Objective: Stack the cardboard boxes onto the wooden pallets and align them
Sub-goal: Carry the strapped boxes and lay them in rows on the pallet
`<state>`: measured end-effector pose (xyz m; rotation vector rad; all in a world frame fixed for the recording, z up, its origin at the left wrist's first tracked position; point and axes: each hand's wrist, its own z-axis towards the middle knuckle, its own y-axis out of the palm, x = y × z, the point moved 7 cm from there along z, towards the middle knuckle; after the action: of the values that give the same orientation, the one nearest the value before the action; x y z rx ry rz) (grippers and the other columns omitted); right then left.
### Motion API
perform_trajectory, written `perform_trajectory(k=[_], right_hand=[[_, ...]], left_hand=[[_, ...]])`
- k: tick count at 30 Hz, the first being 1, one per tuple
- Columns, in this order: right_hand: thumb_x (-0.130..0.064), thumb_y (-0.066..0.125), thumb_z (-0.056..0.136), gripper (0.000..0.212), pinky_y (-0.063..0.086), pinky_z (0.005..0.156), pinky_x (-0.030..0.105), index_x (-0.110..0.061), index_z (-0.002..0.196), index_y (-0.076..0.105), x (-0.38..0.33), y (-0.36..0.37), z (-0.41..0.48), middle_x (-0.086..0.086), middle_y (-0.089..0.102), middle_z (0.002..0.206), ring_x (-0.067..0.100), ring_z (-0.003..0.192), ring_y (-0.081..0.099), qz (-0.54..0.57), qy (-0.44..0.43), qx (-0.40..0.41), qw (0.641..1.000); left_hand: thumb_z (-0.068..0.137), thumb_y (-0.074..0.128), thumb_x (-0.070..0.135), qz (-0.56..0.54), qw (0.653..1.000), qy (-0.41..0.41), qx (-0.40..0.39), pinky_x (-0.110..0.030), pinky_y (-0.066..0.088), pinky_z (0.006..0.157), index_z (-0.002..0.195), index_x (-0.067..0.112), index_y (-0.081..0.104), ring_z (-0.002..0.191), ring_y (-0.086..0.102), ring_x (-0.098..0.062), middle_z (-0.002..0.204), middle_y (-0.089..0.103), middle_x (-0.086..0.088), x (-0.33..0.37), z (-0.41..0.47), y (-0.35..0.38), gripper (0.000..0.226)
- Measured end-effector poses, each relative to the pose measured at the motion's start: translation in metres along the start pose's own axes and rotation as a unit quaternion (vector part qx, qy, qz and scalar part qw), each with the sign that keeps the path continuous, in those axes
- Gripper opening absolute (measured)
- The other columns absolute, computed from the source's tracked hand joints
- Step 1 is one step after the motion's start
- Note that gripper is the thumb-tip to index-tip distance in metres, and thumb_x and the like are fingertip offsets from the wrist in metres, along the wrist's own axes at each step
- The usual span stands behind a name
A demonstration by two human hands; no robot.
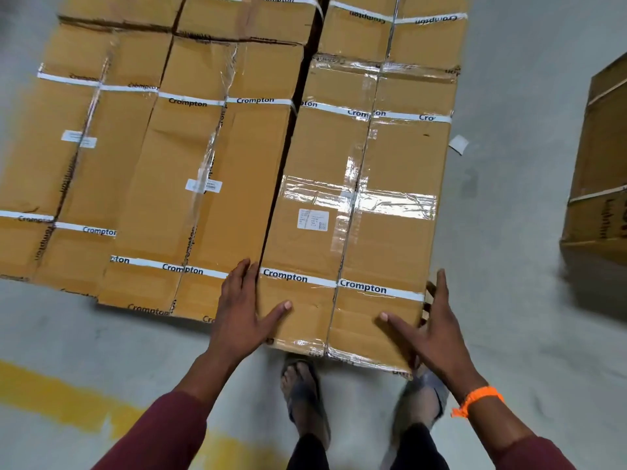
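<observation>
A long brown cardboard box (356,212), taped and strapped with white "Crompton" bands, lies at the right end of a row of similar boxes (190,171). My left hand (242,310) lies with straight fingers along the box's near left corner, thumb on its top. My right hand (431,323) presses the near right corner the same way, fingers down the side and thumb on top. The near end of this box sticks out past its neighbours toward me. No pallet wood is visible under the boxes.
Another cardboard box (600,184) stands on the grey floor at the right edge. A yellow floor line (68,398) runs across the lower left. My two sandalled feet (305,401) are just below the box's near end.
</observation>
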<state>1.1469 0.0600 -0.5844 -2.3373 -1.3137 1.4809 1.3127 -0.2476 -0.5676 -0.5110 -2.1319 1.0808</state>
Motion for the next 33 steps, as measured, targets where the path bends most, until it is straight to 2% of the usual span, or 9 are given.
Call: perform_trajectory(k=[2, 5, 10, 13, 19, 24, 26, 30, 33], right_hand=[[-0.064, 0.085, 0.064, 0.131, 0.049, 0.107, 0.045, -0.032, 0.163, 0.005, -0.011, -0.013, 0.032, 0.001, 0.044, 0.156, 0.025, 0.129, 0.057, -0.003, 0.013, 0.023, 1.000], [-0.060, 0.088, 0.066, 0.106, 0.052, 0.102, 0.045, -0.041, 0.153, 0.030, -0.031, -0.026, 0.085, 0.001, 0.059, 0.139, 0.024, 0.119, 0.061, -0.004, -0.015, 0.034, 0.999], [-0.042, 0.090, 0.074, 0.083, 0.052, 0.102, 0.039, -0.036, 0.143, 0.046, -0.056, -0.042, 0.154, -0.013, 0.064, 0.130, 0.013, 0.115, 0.062, 0.048, -0.040, 0.034, 0.997], [-0.042, 0.091, 0.073, 0.088, 0.052, 0.099, 0.035, -0.039, 0.146, 0.042, -0.062, -0.044, 0.171, -0.016, 0.063, 0.132, 0.010, 0.116, 0.062, 0.052, -0.048, 0.014, 0.997], [-0.042, 0.089, 0.074, 0.094, 0.054, 0.100, 0.041, -0.046, 0.150, 0.034, -0.059, -0.041, 0.174, -0.016, 0.063, 0.134, 0.010, 0.117, 0.064, 0.063, -0.042, 0.002, 0.997], [-0.041, 0.088, 0.077, 0.097, 0.052, 0.102, 0.044, -0.044, 0.152, 0.027, -0.058, -0.041, 0.174, -0.011, 0.059, 0.140, 0.013, 0.120, 0.062, 0.051, -0.041, 0.009, 0.998], [-0.048, 0.083, 0.080, 0.105, 0.046, 0.110, 0.050, -0.035, 0.159, 0.016, -0.055, -0.038, 0.172, -0.001, 0.048, 0.152, 0.022, 0.134, 0.052, 0.005, -0.045, 0.031, 0.998], [-0.053, 0.070, 0.088, 0.109, 0.021, 0.124, 0.056, -0.014, 0.163, 0.002, -0.071, -0.017, 0.131, 0.020, 0.005, 0.168, 0.036, 0.155, 0.009, -0.200, -0.097, 0.098, 0.970], [-0.071, 0.075, 0.067, 0.127, 0.024, 0.116, 0.070, -0.013, 0.163, 0.015, -0.090, 0.042, 0.063, 0.026, 0.003, 0.168, 0.046, 0.154, 0.007, -0.348, -0.230, 0.011, 0.909]], left_hand=[[0.083, 0.051, 0.076, -0.006, 1.000, -0.001, 0.014, -0.048, 0.021, 0.124, 0.158, 0.013, 0.024, 0.153, 0.011, -0.026, 0.168, 0.012, -0.004, 0.012, 0.028, -0.002, 0.102], [0.090, 0.063, 0.058, -0.009, 1.000, -0.003, 0.023, -0.042, 0.009, 0.126, 0.160, 0.011, 0.015, 0.155, 0.002, -0.027, 0.169, 0.003, -0.007, 0.039, 0.081, -0.009, 0.097], [0.089, 0.061, 0.062, 0.014, 1.000, 0.000, 0.009, -0.036, 0.009, 0.126, 0.161, 0.009, 0.009, 0.155, 0.005, -0.026, 0.169, 0.003, -0.007, 0.069, 0.156, -0.022, 0.103], [0.092, 0.058, 0.061, 0.058, 0.998, 0.016, 0.033, -0.034, 0.012, 0.124, 0.159, 0.006, 0.019, 0.153, 0.017, -0.028, 0.168, 0.014, -0.010, 0.075, 0.169, -0.028, 0.095], [0.090, 0.066, 0.048, 0.063, 0.997, 0.027, 0.045, -0.036, 0.025, 0.118, 0.156, 0.011, 0.030, 0.148, 0.025, -0.027, 0.165, 0.026, -0.003, 0.070, 0.169, -0.034, 0.084], [0.087, 0.067, 0.053, 0.093, 0.995, 0.022, 0.039, -0.043, 0.044, 0.104, 0.154, 0.015, 0.033, 0.145, 0.027, -0.023, 0.163, 0.028, 0.002, 0.071, 0.168, -0.040, 0.084], [0.087, 0.064, 0.059, 0.112, 0.993, 0.027, 0.017, -0.044, 0.044, 0.104, 0.157, 0.014, 0.025, 0.146, 0.023, -0.024, 0.165, 0.021, 0.000, 0.070, 0.166, -0.037, 0.092], [0.087, 0.059, 0.067, 0.137, 0.989, 0.058, -0.027, -0.042, 0.024, 0.120, 0.161, 0.011, 0.007, 0.151, 0.011, -0.029, 0.169, 0.004, -0.005, 0.067, 0.161, -0.027, 0.106], [0.087, 0.058, 0.068, 0.131, 0.989, 0.063, -0.026, -0.039, 0.019, 0.122, 0.161, 0.011, 0.004, 0.152, 0.009, -0.028, 0.169, 0.001, -0.005, 0.065, 0.160, -0.028, 0.108]])
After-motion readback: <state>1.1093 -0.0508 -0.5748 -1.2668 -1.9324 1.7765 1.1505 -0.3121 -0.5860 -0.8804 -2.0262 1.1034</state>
